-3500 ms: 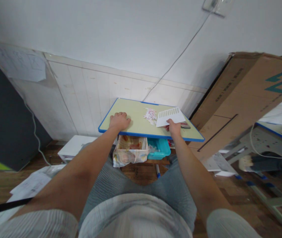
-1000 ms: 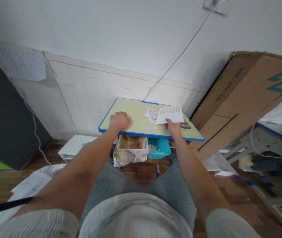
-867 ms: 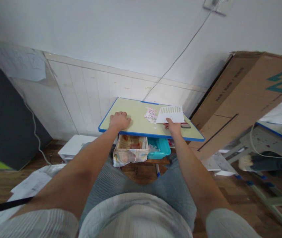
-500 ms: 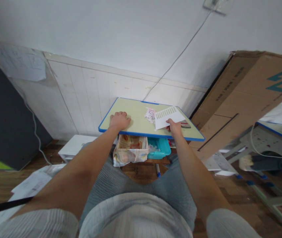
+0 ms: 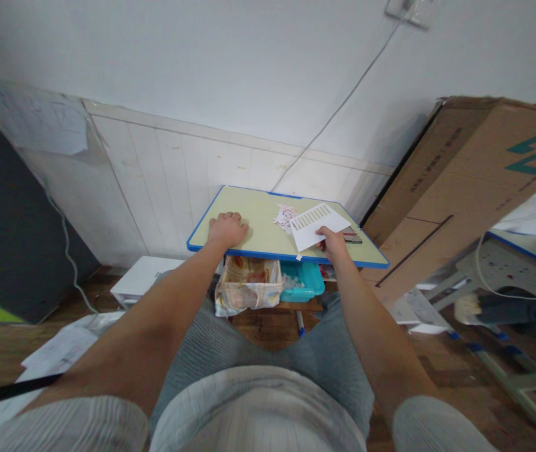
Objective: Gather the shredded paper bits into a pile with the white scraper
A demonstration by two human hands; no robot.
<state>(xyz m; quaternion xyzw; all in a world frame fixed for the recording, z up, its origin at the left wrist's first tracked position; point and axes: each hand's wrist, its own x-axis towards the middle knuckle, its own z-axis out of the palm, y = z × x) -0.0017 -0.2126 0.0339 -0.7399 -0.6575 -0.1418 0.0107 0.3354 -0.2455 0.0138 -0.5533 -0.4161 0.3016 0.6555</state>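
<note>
My left hand (image 5: 228, 230) lies palm down on the pale desktop (image 5: 258, 216) with its fingers spread a little, holding nothing. A white sheet (image 5: 310, 236) with a row of narrow slots along its far edge is pinched at its right side between the thumb and fingers of my right hand (image 5: 332, 243). The yellow-green desktop shows through the slots. Beside the sheet's left edge lies a loose heap of small white and pinkish paper scraps (image 5: 284, 215). A small bit of paper shows at the sheet's near corner. Behind my right hand is a dark flat object (image 5: 354, 238), partly blurred out.
Under the desktop sit a cloth-lined basket (image 5: 249, 295) and a turquoise bin (image 5: 312, 282) with whitish bits inside. A tall cardboard box (image 5: 456, 163) leans at the right. A white cabinet (image 5: 145, 276) stands at the left, near papers (image 5: 61, 351) on the floor.
The sheet in my right hand has turned slightly and shifted left and toward me, its near corner now at the desk's front edge. My left hand stays put.
</note>
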